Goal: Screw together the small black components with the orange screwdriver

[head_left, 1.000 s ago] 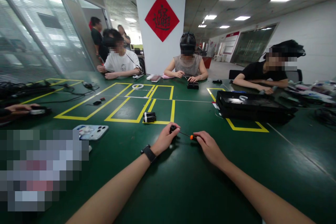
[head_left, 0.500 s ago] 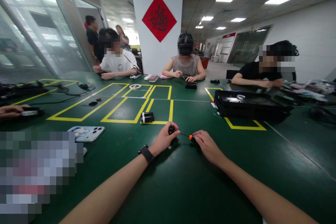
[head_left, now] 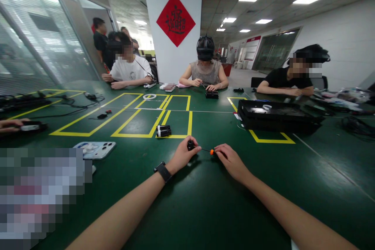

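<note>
Black cylindrical part: just below frame center, gripped between thumb and fingers of the left hand. Thin-shafted tool with orange collar: right beside it, dark handle end pinched in the fingertips of the right hand. Shaft runs left to the left hand; can't tell if its tip touches the part. Both hands low over the green desk, black watch on left wrist. Just above the left hand: pair of black cylinders with white bands, on yellow tape. Phone at left. Long black tray right of center. Three people seated across, upper half of frame.
</note>
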`<action>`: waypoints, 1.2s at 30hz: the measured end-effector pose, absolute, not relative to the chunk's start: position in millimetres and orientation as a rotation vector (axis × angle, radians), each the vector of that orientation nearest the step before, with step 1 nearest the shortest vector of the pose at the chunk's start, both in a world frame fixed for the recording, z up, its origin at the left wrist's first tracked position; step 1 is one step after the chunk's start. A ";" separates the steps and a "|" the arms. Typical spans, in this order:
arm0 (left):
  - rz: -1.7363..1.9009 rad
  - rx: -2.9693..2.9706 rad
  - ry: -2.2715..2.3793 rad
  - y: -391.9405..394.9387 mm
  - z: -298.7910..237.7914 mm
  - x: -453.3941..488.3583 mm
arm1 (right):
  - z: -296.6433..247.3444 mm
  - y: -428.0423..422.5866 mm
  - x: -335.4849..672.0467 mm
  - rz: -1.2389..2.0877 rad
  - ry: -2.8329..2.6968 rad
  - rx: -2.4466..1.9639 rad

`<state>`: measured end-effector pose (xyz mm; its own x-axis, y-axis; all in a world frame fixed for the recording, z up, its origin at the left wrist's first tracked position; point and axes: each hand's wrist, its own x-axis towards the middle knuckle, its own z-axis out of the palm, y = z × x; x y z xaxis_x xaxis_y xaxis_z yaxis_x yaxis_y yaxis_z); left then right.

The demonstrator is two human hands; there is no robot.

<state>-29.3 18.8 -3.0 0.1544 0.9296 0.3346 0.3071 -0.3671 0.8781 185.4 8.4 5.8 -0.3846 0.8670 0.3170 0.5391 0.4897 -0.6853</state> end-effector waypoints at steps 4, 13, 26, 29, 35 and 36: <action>1.228 1.807 1.178 18.2 -1.8 -28.4 | 5.0 8.1 185.4 0.659 -2.022 -1.200; 1.213 1.797 1.162 17.0 -2.9 -29.1 | 3.5 10.2 187.1 0.648 -2.050 -1.169; 1.229 1.779 1.189 16.1 -1.1 -27.9 | 4.8 8.8 186.4 0.638 -2.066 -1.175; 1.227 1.775 1.180 15.3 0.1 -27.6 | 4.1 9.6 186.2 0.633 -2.069 -1.184; 1.218 1.796 1.196 15.2 0.8 -27.6 | 4.2 9.4 185.8 0.600 -2.086 -1.162; 1.208 1.801 1.190 15.0 1.0 -27.6 | 4.6 8.6 186.0 0.609 -2.072 -1.165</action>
